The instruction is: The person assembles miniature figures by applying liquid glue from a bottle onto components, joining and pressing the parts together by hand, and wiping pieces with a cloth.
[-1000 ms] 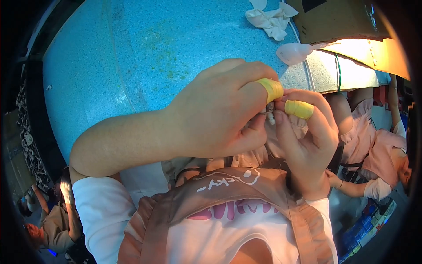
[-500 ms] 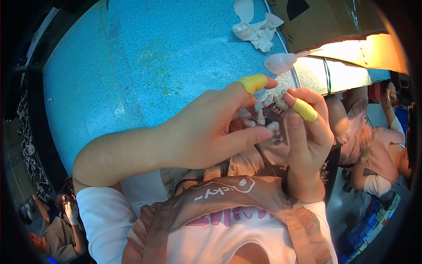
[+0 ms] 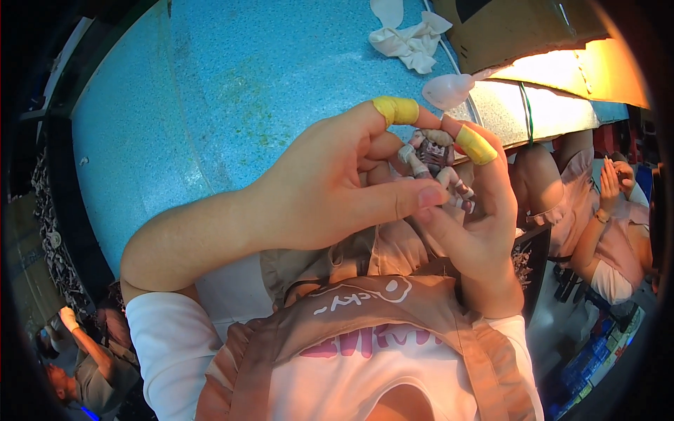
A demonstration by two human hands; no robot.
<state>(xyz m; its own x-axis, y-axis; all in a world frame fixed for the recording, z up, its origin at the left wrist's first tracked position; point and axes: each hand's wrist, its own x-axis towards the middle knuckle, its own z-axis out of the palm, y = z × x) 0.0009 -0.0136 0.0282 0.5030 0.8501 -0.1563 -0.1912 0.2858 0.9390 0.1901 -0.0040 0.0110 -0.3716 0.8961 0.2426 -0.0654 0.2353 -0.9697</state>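
Between my two hands is a small painted figurine [image 3: 433,155] with pale limbs and a dark brownish-purple body. My left hand [image 3: 337,175] curls around its left side, the thumb lying across its lower part and the index finger, wrapped in yellow tape, arching over the top. From the right, my right hand [image 3: 484,203] grips it too, its taped index finger at the upper end and its thumb meeting my left thumb below. Fingers cover parts of the figurine. It is held above my lap, beside the near edge of the blue table [image 3: 210,105].
A translucent squeeze bulb [image 3: 448,91] lies beyond my hands, with crumpled white tissue [image 3: 413,45] and a white cable behind. A cardboard box [image 3: 512,31] stands at the far right over a brightly lit area. Co-workers sit right [image 3: 611,224] and lower left [image 3: 98,372].
The figurine has turned and shows more of its body and legs. My thumbs have come together below it, and my index fingers have closed in over its top.
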